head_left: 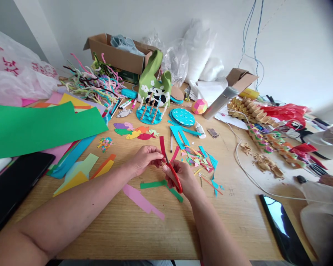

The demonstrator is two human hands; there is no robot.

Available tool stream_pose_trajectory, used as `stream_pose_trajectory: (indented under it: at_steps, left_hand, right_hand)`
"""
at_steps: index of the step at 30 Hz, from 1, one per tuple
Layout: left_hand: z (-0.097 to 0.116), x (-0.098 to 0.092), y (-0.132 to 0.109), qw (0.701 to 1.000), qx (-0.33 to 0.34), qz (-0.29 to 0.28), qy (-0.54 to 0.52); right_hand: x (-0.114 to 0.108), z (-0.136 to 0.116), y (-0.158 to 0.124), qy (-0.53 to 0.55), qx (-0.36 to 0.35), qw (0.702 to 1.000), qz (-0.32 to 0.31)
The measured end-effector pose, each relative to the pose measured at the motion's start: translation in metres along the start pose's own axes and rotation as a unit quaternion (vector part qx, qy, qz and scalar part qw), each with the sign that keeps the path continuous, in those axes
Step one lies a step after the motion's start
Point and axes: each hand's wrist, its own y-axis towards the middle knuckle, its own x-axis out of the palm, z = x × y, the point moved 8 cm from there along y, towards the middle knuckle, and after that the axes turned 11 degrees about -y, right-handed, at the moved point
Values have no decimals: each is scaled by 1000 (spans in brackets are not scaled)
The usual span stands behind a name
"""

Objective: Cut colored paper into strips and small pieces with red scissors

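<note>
Over the middle of the table, my left hand [148,158] pinches a narrow red paper strip [162,145], which sticks up from its fingertips. My right hand [183,176] is wrapped round red-handled scissors [177,181]; their blades meet the strip near its lower end, close to my left fingers. Whether the blades are fully closed is hard to make out. Beneath my hands lie a green paper strip [153,184] and a pink paper piece [144,198]. Just beyond them are several coloured paper fish [135,133] and, to the right, a scatter of paper scraps [197,157].
Large green paper [44,127] covers other sheets on the left, beside a dark tablet-like device [19,184]. A panda bag [155,87], a grey bottle [222,101] and a cardboard box [116,55] stand behind. At right lie a phone [285,229] and a white cable [246,173].
</note>
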Motion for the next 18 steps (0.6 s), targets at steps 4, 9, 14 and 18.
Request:
stream_pose_trajectory:
  at_steps: [4, 9, 14, 18]
  left_hand:
    - [-4, 0, 0, 1000, -19, 1, 1]
    - [-2, -1, 0, 1000, -17, 14, -3]
    - [0, 0, 0, 1000, -15, 13, -8]
    - [1, 0, 0, 1000, -15, 3, 1]
  right_hand:
    - [0, -1, 0, -6, 3, 1000, 3]
    - [1, 1, 0, 0, -7, 1000, 2]
    - [1, 0, 0, 1, -22, 1000, -2]
    - [1, -3, -1, 5, -25, 1000, -7]
